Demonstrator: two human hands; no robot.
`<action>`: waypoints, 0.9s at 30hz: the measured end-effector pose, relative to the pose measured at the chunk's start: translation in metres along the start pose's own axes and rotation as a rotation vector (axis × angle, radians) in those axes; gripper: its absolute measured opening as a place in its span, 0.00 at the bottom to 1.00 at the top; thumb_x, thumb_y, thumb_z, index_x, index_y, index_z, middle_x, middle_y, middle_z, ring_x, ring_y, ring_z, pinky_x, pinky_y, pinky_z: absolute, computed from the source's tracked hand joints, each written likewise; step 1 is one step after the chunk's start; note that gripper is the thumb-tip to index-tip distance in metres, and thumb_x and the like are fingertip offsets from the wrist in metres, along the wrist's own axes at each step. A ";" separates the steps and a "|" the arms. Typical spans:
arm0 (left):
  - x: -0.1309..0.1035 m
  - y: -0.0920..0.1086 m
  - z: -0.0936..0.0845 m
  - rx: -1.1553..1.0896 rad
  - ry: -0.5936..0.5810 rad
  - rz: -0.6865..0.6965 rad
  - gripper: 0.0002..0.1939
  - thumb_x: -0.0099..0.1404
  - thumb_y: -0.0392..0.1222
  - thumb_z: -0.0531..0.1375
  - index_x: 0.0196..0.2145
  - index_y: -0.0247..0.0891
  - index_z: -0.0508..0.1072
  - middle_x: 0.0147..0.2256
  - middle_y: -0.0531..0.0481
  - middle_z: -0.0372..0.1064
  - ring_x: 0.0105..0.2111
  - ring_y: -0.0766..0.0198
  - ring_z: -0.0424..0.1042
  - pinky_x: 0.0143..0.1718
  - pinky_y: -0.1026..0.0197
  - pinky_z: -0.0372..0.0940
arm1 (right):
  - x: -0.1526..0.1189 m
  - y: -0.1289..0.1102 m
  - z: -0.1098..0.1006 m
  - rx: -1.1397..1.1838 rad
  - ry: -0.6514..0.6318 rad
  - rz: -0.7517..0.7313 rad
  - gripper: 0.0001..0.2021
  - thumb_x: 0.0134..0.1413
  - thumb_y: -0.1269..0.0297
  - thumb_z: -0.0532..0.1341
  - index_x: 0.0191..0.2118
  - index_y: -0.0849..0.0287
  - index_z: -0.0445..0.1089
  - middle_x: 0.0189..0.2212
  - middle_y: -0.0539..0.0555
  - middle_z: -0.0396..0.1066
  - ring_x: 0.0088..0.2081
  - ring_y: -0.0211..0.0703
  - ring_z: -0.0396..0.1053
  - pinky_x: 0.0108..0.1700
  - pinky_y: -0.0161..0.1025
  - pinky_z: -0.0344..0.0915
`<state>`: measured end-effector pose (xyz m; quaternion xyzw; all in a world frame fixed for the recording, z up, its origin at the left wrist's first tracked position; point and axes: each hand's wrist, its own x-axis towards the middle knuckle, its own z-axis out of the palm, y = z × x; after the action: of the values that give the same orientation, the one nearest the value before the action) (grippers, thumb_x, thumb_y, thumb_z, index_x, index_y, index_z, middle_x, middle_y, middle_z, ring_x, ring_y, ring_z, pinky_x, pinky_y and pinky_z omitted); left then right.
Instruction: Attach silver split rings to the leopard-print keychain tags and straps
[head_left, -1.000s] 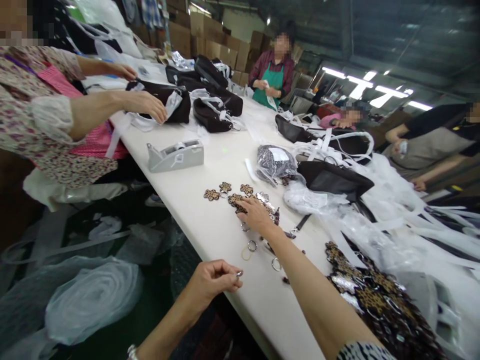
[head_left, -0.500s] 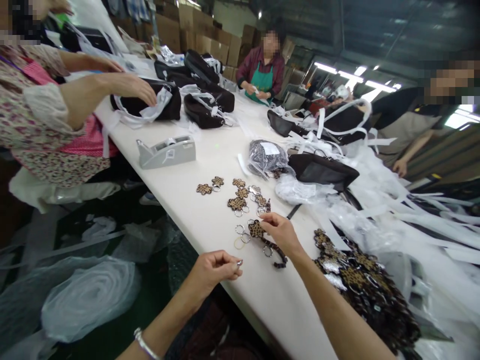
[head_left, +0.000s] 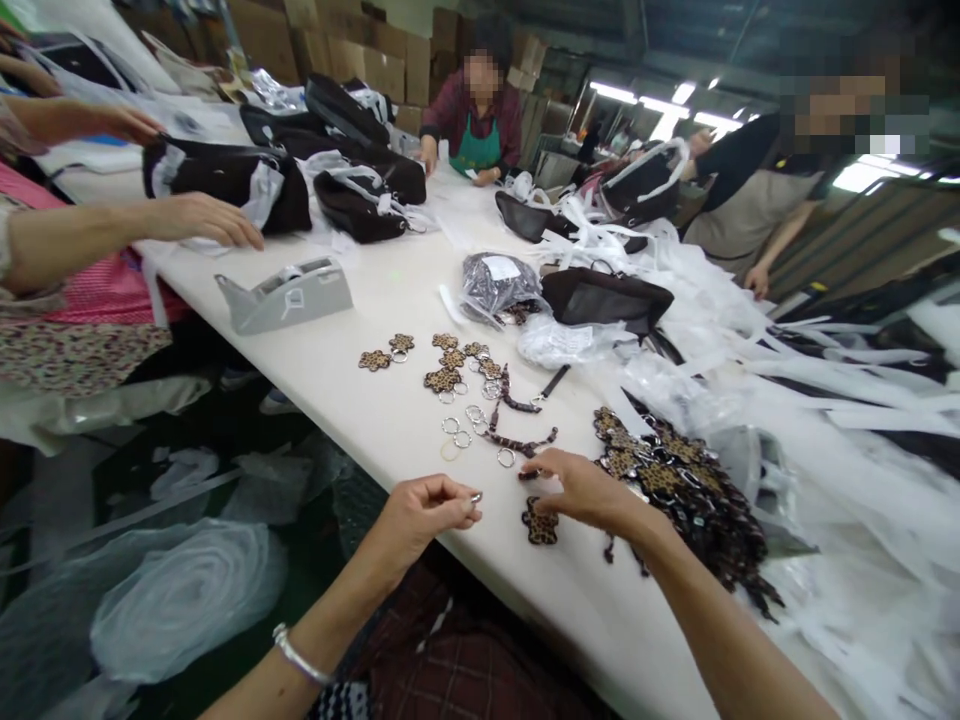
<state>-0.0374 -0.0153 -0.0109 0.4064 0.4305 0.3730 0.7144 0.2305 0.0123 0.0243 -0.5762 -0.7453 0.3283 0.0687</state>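
left hand [head_left: 435,512] pinching small metal piece [head_left: 476,498] between thumb and fingertips, at table edge. right hand [head_left: 581,490] over table [head_left: 405,430], fingers part bent, by leopard-print flower charm [head_left: 541,522]; can't tell if it grips it. clear plastic bag [head_left: 501,285] has dark items inside, white label on front. dark bag [head_left: 606,298] just beside, contents not visible. loose metal rings [head_left: 506,457] near right hand.

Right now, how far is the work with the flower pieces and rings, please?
Probably partway. The flower heap on the right looks done, though its joints are unclear. In work: the left hand pinches a small metal piece; the right hand is at a flower piece. Loose rings and dark cords seem left.
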 end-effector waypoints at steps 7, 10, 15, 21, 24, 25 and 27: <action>-0.002 -0.002 0.010 0.104 -0.024 0.047 0.07 0.55 0.41 0.66 0.24 0.35 0.75 0.27 0.45 0.78 0.50 0.52 0.72 0.50 0.57 0.64 | -0.030 -0.006 0.024 -0.174 0.240 0.214 0.08 0.56 0.58 0.62 0.34 0.56 0.74 0.34 0.56 0.75 0.36 0.48 0.71 0.38 0.42 0.62; -0.002 -0.001 0.015 0.138 -0.023 0.045 0.07 0.56 0.41 0.65 0.24 0.36 0.75 0.30 0.45 0.79 0.50 0.52 0.72 0.50 0.57 0.64 | -0.030 -0.015 0.049 -0.319 0.275 0.198 0.12 0.53 0.56 0.65 0.40 0.57 0.73 0.40 0.59 0.74 0.43 0.53 0.69 0.42 0.43 0.61; -0.003 0.001 0.018 0.188 -0.005 0.050 0.06 0.54 0.41 0.66 0.27 0.35 0.77 0.37 0.43 0.79 0.48 0.52 0.74 0.52 0.57 0.63 | -0.025 -0.016 0.071 -0.411 0.292 0.181 0.05 0.53 0.64 0.65 0.36 0.58 0.71 0.37 0.57 0.71 0.42 0.52 0.66 0.42 0.43 0.60; -0.008 -0.002 0.016 0.182 -0.025 0.027 0.08 0.54 0.43 0.67 0.28 0.34 0.77 0.40 0.42 0.79 0.47 0.52 0.74 0.51 0.56 0.63 | -0.040 -0.010 0.074 -0.351 0.324 0.183 0.20 0.51 0.58 0.67 0.49 0.58 0.68 0.41 0.58 0.71 0.44 0.53 0.66 0.44 0.44 0.61; -0.008 -0.004 0.017 0.192 -0.049 0.029 0.07 0.54 0.42 0.66 0.27 0.35 0.77 0.39 0.42 0.79 0.47 0.52 0.74 0.50 0.56 0.63 | -0.050 -0.011 0.077 -0.405 0.323 0.208 0.24 0.49 0.53 0.68 0.49 0.59 0.67 0.43 0.60 0.70 0.46 0.56 0.66 0.45 0.46 0.62; -0.008 -0.006 0.018 0.197 -0.058 0.029 0.07 0.54 0.42 0.66 0.27 0.35 0.77 0.39 0.43 0.79 0.46 0.52 0.74 0.50 0.56 0.63 | -0.053 -0.012 0.077 -0.423 0.302 0.209 0.21 0.50 0.54 0.68 0.47 0.58 0.68 0.42 0.59 0.70 0.45 0.56 0.66 0.45 0.46 0.62; -0.008 -0.007 0.019 0.204 -0.072 0.030 0.07 0.55 0.42 0.66 0.27 0.35 0.77 0.40 0.43 0.79 0.46 0.52 0.74 0.49 0.56 0.63 | -0.056 -0.018 0.077 -0.463 0.231 0.211 0.13 0.53 0.58 0.66 0.43 0.57 0.70 0.39 0.58 0.71 0.44 0.55 0.68 0.43 0.45 0.63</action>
<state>-0.0213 -0.0302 -0.0094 0.4965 0.4343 0.3229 0.6786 0.1972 -0.0722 -0.0100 -0.6845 -0.7237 0.0865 -0.0150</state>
